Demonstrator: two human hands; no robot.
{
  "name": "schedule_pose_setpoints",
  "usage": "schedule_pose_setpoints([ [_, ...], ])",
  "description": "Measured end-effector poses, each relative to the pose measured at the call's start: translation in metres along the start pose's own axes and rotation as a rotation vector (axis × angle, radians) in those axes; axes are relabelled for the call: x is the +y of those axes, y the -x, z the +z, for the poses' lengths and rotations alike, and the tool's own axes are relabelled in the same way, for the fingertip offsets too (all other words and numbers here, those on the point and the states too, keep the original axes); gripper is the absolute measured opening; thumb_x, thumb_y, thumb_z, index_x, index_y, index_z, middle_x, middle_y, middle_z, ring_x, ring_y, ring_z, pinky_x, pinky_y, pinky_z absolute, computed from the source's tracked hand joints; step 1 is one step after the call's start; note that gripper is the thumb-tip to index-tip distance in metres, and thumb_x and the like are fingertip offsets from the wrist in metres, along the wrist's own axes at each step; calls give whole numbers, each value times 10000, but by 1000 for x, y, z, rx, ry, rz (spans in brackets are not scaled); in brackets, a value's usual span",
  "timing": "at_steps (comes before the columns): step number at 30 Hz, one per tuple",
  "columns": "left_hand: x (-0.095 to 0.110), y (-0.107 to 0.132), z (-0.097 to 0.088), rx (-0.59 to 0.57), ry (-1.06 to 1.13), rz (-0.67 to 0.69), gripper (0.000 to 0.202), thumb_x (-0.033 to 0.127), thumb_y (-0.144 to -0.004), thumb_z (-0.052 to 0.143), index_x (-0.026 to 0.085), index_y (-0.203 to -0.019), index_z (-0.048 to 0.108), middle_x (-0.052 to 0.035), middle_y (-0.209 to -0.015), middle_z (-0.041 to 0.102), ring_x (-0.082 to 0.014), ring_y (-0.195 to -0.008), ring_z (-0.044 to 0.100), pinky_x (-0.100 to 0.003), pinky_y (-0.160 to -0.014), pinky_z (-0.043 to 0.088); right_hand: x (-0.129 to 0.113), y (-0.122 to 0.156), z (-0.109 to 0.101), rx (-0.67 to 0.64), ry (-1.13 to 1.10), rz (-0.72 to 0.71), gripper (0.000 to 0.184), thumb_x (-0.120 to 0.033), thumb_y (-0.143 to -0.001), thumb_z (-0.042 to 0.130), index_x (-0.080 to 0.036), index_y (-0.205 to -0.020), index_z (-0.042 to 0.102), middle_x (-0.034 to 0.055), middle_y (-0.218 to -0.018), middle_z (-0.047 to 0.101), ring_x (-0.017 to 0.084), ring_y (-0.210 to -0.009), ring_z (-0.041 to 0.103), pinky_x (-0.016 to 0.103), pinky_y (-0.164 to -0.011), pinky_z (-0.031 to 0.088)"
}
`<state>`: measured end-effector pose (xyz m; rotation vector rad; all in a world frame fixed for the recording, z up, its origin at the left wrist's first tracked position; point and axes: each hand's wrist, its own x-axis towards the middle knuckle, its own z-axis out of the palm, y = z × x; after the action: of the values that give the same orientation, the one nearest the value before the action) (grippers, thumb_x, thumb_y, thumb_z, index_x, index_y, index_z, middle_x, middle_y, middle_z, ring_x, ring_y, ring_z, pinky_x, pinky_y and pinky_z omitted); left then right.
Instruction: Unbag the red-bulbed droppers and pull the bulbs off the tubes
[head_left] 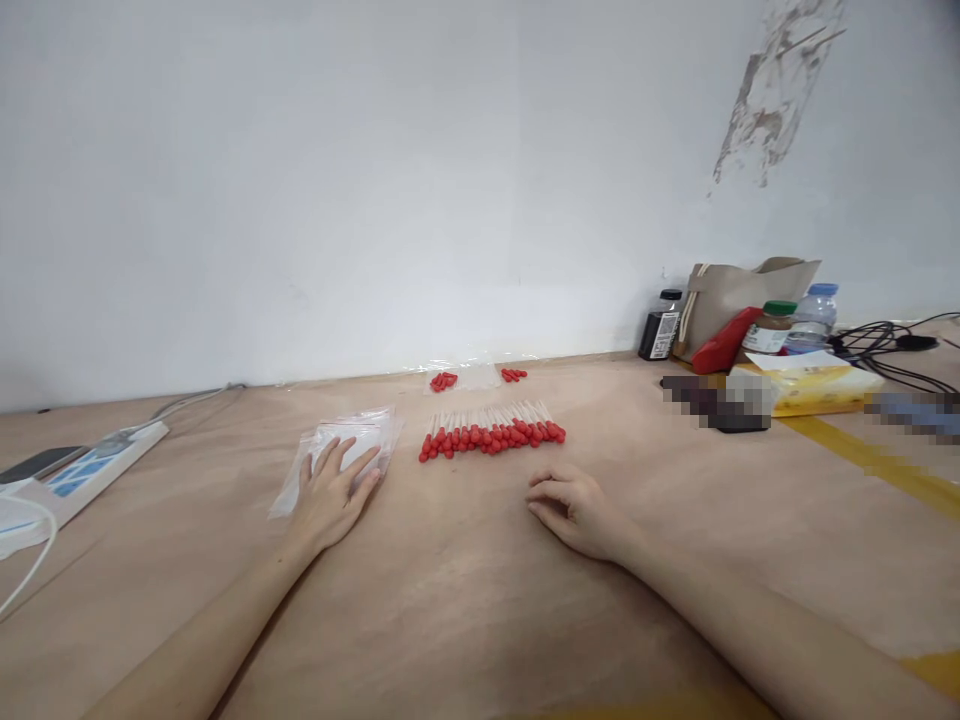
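Observation:
My left hand (335, 497) lies with spread fingers on a small stack of clear zip-lock bags (289, 497). To its right, a row of many thin whitish sticks with red heads (491, 437) lies side by side on the table, red ends towards me. My right hand (574, 510) rests on the tabletop just in front of the row's right end, touching none of the sticks. Its fingers are loosely curled, with a gap between thumb and forefinger and nothing visible in them. Behind the row, clear bags (478, 376) hold two small clusters of red pieces (443, 382).
A power strip (112, 470) with cables and a phone (43, 464) sit at the left. Along the right stand a dark bottle (661, 328), a grey bag (739, 290), a green-lidded jar (771, 330), a water bottle (814, 318), a yellow tissue pack (825, 390) and black cables (885, 345).

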<state>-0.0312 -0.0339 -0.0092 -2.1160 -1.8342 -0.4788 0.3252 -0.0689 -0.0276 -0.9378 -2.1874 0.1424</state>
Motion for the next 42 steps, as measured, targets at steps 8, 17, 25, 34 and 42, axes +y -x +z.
schedule_pose_setpoints([
  [8,58,6,-11,268,210,281,184,311,-796,474,225,-860,624,-57,-997,582,-211,-985,495,-382,-932,289,10,-7,9,-49,60,5,222,-192,-805,451,-187,-907,649,65,-926,618,166,-867,564,307,-774,461],
  [17,122,-57,-11,66,242,436,285,361,-771,538,218,-1016,562,-43,-967,594,-208,-939,496,-367,-884,302,20,-25,8,-168,21,-48,314,-263,-824,442,-178,-1081,601,85,-1105,581,185,-1021,525,328,-896,422],
  [25,118,-74,3,90,183,612,159,268,-843,463,228,-912,600,-25,-852,629,-173,-847,537,-359,-850,326,21,-23,9,-171,5,-40,306,-256,-823,441,-194,-1076,603,74,-1115,578,184,-1018,524,325,-902,419],
  [34,106,-40,-3,274,918,226,148,263,-828,474,175,-919,550,-59,-930,594,-164,-880,565,-300,-775,448,27,-21,12,-27,-78,44,303,-255,-773,518,-181,-1064,556,83,-1041,594,191,-952,550,348,-846,447],
  [42,103,-9,-3,-56,1329,68,182,314,-726,603,158,-814,566,-66,-948,611,-180,-919,584,-354,-842,458,19,-22,4,126,-65,52,553,-394,-732,589,-214,-1225,415,97,-1166,501,216,-1081,465,380,-907,394],
])
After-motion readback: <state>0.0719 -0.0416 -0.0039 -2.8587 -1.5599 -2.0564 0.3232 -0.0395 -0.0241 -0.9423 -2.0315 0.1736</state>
